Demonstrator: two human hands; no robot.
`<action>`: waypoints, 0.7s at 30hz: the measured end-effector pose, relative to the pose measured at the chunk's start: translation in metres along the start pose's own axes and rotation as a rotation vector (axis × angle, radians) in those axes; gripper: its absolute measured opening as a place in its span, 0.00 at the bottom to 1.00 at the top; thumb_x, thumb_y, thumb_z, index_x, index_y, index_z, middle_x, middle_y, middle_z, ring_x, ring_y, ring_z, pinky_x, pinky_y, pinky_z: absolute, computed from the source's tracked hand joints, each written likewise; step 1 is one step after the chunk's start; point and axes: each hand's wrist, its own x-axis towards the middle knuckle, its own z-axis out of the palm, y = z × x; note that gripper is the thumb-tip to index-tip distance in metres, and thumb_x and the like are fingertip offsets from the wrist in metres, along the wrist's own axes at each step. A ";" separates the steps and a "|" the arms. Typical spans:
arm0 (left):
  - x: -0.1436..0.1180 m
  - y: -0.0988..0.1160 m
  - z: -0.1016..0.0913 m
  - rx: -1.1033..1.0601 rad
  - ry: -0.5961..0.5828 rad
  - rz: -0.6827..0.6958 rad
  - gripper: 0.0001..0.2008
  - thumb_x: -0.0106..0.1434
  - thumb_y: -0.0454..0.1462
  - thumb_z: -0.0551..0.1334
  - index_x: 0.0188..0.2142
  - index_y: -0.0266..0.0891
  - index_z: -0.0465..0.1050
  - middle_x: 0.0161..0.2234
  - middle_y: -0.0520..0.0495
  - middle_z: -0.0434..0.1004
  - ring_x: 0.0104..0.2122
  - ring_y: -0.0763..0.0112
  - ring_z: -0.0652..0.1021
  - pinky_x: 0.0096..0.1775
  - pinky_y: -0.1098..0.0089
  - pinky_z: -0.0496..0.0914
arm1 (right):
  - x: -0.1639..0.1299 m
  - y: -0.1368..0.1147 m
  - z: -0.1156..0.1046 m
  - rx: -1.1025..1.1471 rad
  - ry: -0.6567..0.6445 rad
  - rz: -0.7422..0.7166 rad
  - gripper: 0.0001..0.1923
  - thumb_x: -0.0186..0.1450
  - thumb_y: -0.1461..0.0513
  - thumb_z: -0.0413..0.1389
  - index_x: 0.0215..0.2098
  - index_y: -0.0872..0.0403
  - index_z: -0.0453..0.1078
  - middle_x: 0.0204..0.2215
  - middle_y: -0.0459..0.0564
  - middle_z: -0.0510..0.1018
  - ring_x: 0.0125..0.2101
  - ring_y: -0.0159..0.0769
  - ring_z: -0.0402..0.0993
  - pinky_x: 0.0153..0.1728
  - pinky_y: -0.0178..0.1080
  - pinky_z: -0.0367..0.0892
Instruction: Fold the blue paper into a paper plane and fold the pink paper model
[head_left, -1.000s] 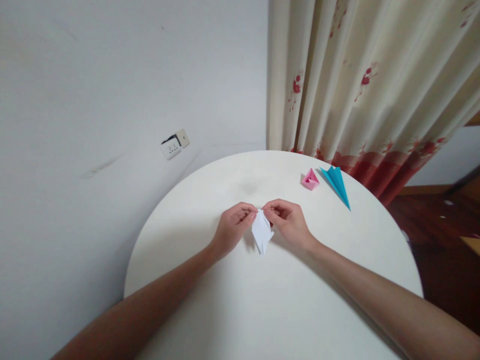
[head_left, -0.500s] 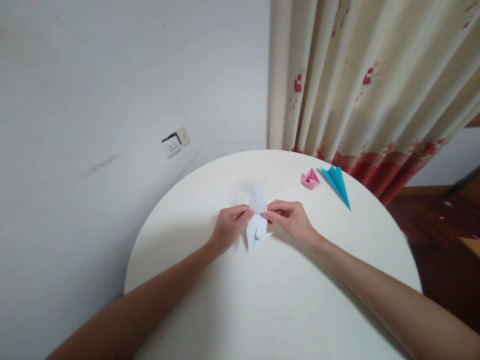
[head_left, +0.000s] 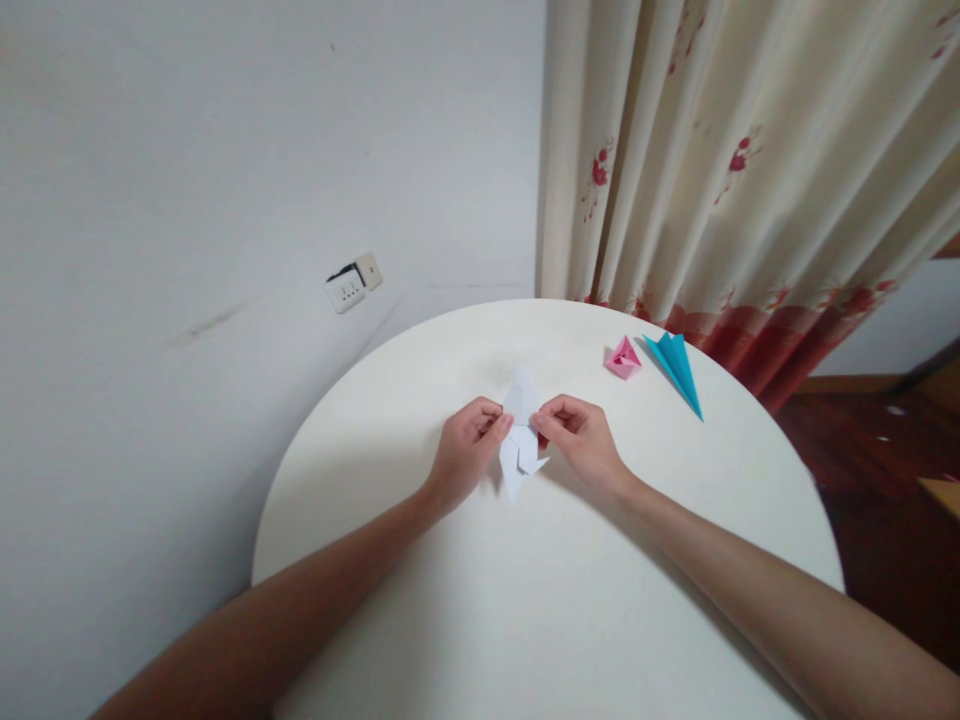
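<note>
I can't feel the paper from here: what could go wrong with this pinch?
1. The left hand and right hand pinch the small white folded paper piece from opposite sides; pulling apart could tear it.
2. The pink folded paper shape and blue pointed paper fold lie near the round white table's edge; a right-arm sweep might knock them off.

Head view, down over table (head_left: 420, 640)

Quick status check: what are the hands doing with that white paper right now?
Left hand and right hand both pinching the white folded paper over the round table. Pink paper shape and blue paper plane far right, clear.
</note>
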 end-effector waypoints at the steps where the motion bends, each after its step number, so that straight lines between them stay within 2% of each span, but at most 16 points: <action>1: 0.000 0.000 0.000 0.006 -0.003 0.004 0.11 0.63 0.42 0.64 0.28 0.39 0.69 0.24 0.53 0.71 0.26 0.73 0.73 0.29 0.74 0.65 | 0.000 0.000 0.000 -0.012 0.006 -0.004 0.15 0.58 0.53 0.65 0.25 0.55 0.71 0.18 0.44 0.74 0.20 0.30 0.69 0.23 0.34 0.65; 4: 0.000 0.001 0.002 0.009 -0.006 -0.001 0.10 0.62 0.41 0.65 0.28 0.38 0.69 0.25 0.52 0.72 0.26 0.73 0.73 0.30 0.74 0.66 | 0.001 0.002 0.001 -0.010 0.017 -0.019 0.14 0.57 0.55 0.66 0.25 0.54 0.70 0.18 0.43 0.73 0.20 0.29 0.67 0.22 0.33 0.63; 8: 0.001 0.000 0.006 -0.084 0.047 -0.019 0.12 0.59 0.39 0.67 0.37 0.41 0.64 0.25 0.56 0.71 0.25 0.74 0.73 0.29 0.75 0.65 | 0.001 0.005 0.003 0.084 0.005 -0.060 0.14 0.54 0.59 0.68 0.30 0.52 0.67 0.20 0.39 0.71 0.21 0.28 0.66 0.23 0.32 0.63; 11: 0.002 0.000 0.005 -0.059 0.036 0.010 0.09 0.60 0.37 0.65 0.37 0.41 0.65 0.26 0.56 0.70 0.25 0.75 0.73 0.29 0.76 0.65 | 0.001 0.006 0.004 0.075 -0.017 -0.070 0.12 0.54 0.60 0.67 0.31 0.53 0.68 0.21 0.39 0.71 0.22 0.28 0.67 0.25 0.32 0.64; 14: 0.003 0.001 -0.001 0.070 -0.051 0.061 0.03 0.61 0.35 0.61 0.33 0.38 0.72 0.29 0.51 0.74 0.30 0.72 0.75 0.34 0.74 0.67 | 0.001 0.004 0.000 -0.001 -0.038 -0.039 0.07 0.56 0.59 0.65 0.30 0.55 0.75 0.21 0.43 0.74 0.22 0.29 0.69 0.26 0.34 0.65; 17: 0.003 0.000 -0.010 0.077 -0.173 0.091 0.11 0.60 0.33 0.57 0.37 0.37 0.78 0.37 0.46 0.79 0.38 0.66 0.78 0.42 0.69 0.70 | 0.001 0.003 -0.008 0.019 -0.063 -0.003 0.08 0.58 0.58 0.62 0.32 0.55 0.80 0.23 0.46 0.78 0.24 0.32 0.71 0.28 0.37 0.67; 21: 0.004 -0.005 -0.017 0.033 -0.302 0.042 0.20 0.58 0.32 0.60 0.50 0.38 0.76 0.48 0.44 0.80 0.44 0.62 0.80 0.46 0.67 0.72 | 0.001 0.001 -0.019 0.152 -0.168 0.016 0.11 0.59 0.58 0.63 0.38 0.54 0.82 0.31 0.50 0.82 0.30 0.36 0.75 0.37 0.41 0.70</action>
